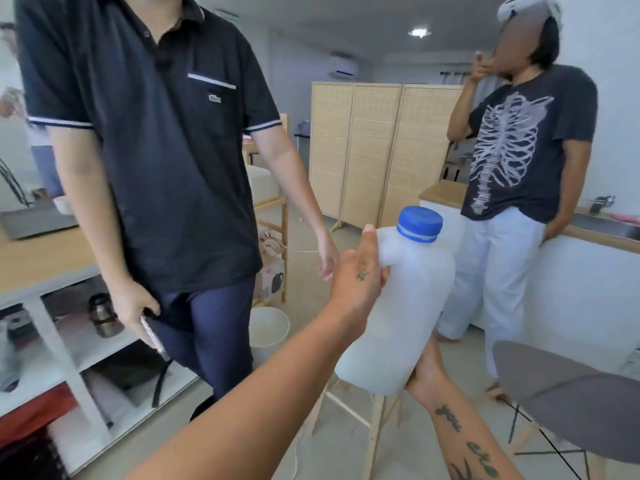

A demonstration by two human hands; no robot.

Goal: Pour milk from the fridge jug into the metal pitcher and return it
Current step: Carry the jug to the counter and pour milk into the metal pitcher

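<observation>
The white plastic milk jug (408,306) with a blue screw cap (419,224) is held in the air at mid-frame, cap on, tilted slightly to the right. My left hand (360,275) grips its handle, thumb lying up along the neck. My right hand (427,372) supports the jug's base from below; its fingers are mostly hidden behind the jug. No metal pitcher is in view.
A person in a dark polo (156,150) stands close on the left, phone in hand. Another person (519,174) leans on the right counter (588,233). A wooden table with white shelves (41,258) is left, a stool (363,410) below the jug, a grey chair (571,403) right.
</observation>
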